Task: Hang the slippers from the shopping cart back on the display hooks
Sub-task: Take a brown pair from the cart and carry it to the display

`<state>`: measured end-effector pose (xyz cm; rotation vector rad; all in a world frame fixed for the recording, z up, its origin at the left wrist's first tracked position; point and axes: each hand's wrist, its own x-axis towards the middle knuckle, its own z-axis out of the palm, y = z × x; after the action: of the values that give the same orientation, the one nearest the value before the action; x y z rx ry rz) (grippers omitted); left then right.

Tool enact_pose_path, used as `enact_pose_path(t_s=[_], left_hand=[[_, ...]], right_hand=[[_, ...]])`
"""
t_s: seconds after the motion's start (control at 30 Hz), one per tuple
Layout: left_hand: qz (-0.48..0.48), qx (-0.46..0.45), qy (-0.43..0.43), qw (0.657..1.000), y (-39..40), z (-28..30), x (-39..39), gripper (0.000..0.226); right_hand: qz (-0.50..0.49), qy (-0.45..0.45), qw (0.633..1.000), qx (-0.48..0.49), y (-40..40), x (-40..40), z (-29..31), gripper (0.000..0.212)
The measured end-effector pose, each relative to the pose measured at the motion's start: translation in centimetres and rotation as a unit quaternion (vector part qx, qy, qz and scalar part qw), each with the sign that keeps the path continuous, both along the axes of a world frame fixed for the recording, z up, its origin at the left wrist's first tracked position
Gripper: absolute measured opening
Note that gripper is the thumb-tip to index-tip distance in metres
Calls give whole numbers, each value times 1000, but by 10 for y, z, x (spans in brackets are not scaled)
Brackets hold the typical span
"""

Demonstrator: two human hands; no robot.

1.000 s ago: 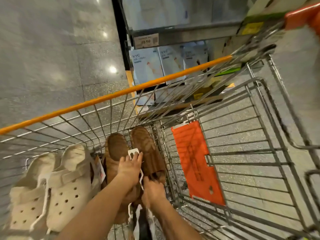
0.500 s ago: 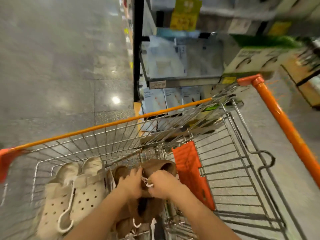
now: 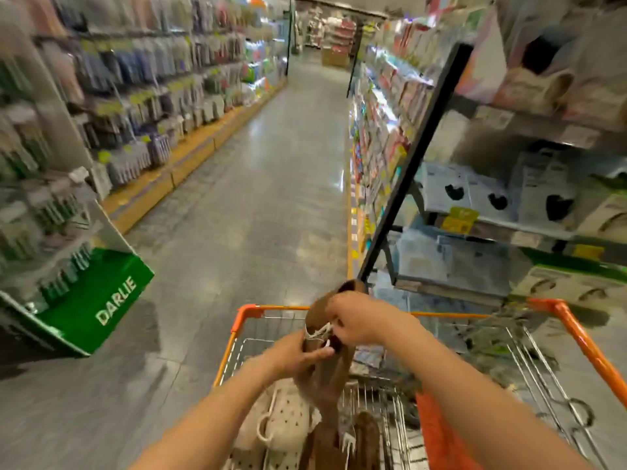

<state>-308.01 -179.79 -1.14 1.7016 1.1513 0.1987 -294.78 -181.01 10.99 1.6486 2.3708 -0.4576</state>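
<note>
Both my hands hold a pair of brown slippers [image 3: 334, 371] raised above the shopping cart [image 3: 576, 334]. My left hand [image 3: 295, 352] grips the pair from the left at its white hanger. My right hand [image 3: 359, 322] pinches the top of the pair by the white hanger hook [image 3: 319, 332]. A cream perforated pair of slippers [image 3: 285, 422] with a white hanger lies in the cart's left side. Another brown slipper [image 3: 368, 439] lies low in the cart. No display hooks for slippers are plainly visible.
The wire cart has orange rails and an orange panel [image 3: 441, 432] inside. A green DARLIE display stand [image 3: 91, 300] juts in at the left. Shelving with boxes [image 3: 492, 198] stands close on the right. A long grey aisle floor [image 3: 258, 184] runs ahead between stocked shelves.
My head has lifted from the cart to the aisle. Both hands have raised the brown slipper pair out of the cart basket, above its front rail.
</note>
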Motion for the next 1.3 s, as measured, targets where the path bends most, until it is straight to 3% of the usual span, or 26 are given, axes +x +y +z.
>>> enact_pose_path(t_s=[0.07, 0.23, 0.33, 0.4, 0.47, 0.63, 0.7, 0.77, 0.83, 0.9, 0.93, 1.03, 1.07, 1.13, 1.17, 1.3], left_hand=[[48, 39, 5, 998, -6, 29, -40, 36], [202, 84, -15, 976, -40, 89, -158, 39], [296, 102, -6, 950, -52, 98, -233, 77], [349, 133, -26, 927, -58, 95, -287, 106], [431, 118, -61, 893, -72, 102, -330, 102], [590, 133, -89, 791, -90, 82, -446, 107], [645, 128, -106, 746, -122, 106, -463, 102], [699, 138, -156, 684, -138, 108, -486, 79], [746, 144, -251, 599, -145, 108, -513, 57], [773, 148, -291, 544, -150, 103, -545, 57], [785, 154, -301, 518, -148, 105, -558, 68], [814, 213, -253, 477, -142, 95, -607, 137], [828, 212, -245, 457, -138, 83, -626, 134], [859, 198, -204, 426, -139, 66, -654, 89], [879, 200, -192, 389, -146, 77, -655, 76], [951, 116, -154, 242, -181, 85, -669, 102]], right_hand=[[47, -25, 997, 55, 5, -40, 24, 20], [229, -53, 939, 250, 12, -165, 80, 18], [343, -63, 861, 370, 5, -243, 105, 20], [363, -65, 861, 351, -4, -291, 116, 20], [377, -48, 867, 324, -7, -336, 121, 17], [439, 28, 849, 293, -15, -448, 128, 20], [480, 51, 826, 290, -17, -498, 125, 23], [526, 59, 798, 290, -21, -549, 119, 25], [559, 74, 783, 262, -25, -598, 113, 19], [576, 94, 781, 222, -28, -640, 110, 12], [584, 104, 779, 203, -29, -659, 109, 16], [615, 156, 761, 134, -23, -714, 108, 15], [630, 158, 750, 126, -22, -731, 107, 10], [664, 150, 723, 121, -28, -767, 106, 8], [680, 146, 708, 120, -35, -784, 104, 11], [721, 163, 671, 67, -84, -829, 87, 18]])
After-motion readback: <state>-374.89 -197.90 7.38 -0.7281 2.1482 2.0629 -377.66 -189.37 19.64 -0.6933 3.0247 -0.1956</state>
